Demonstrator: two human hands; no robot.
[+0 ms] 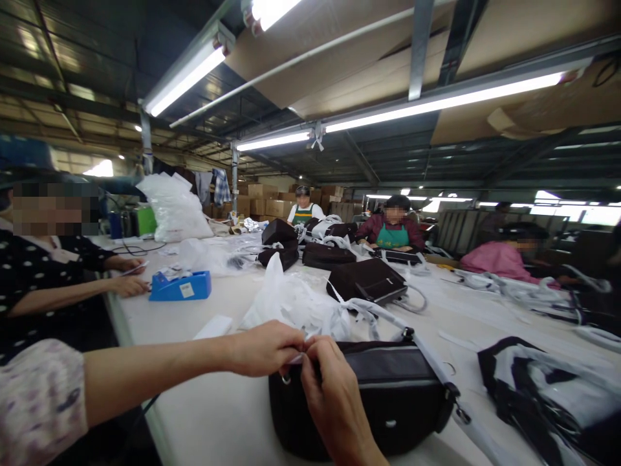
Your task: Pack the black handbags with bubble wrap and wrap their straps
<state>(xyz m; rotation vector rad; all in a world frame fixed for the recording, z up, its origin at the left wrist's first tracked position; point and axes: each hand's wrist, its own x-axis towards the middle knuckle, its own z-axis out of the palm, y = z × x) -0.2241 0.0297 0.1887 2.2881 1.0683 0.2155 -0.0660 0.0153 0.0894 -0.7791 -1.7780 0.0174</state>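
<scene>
A black bag point(363, 404) with a grey top panel lies on the table right in front of me. A strap point(431, 356) in pale wrapping runs from its clips on the right side. My left hand point(269, 348) reaches in from the left, its fingertips pinched together at the bag's upper left end. My right hand point(334, 395) meets it there, also closed in a pinch, its back covering part of the bag. A small pale, thin piece point(294, 360) shows between the fingertips; its kind is unclear. Just below is a metal ring point(286, 378).
White plastic wrapping point(295, 304) is heaped behind the bag, beside another black bag point(366, 281). A blue tape dispenser point(180, 286) stands left, near a co-worker's hands point(129, 278). A partly wrapped bag point(548, 395) lies right. Other people sit across the table.
</scene>
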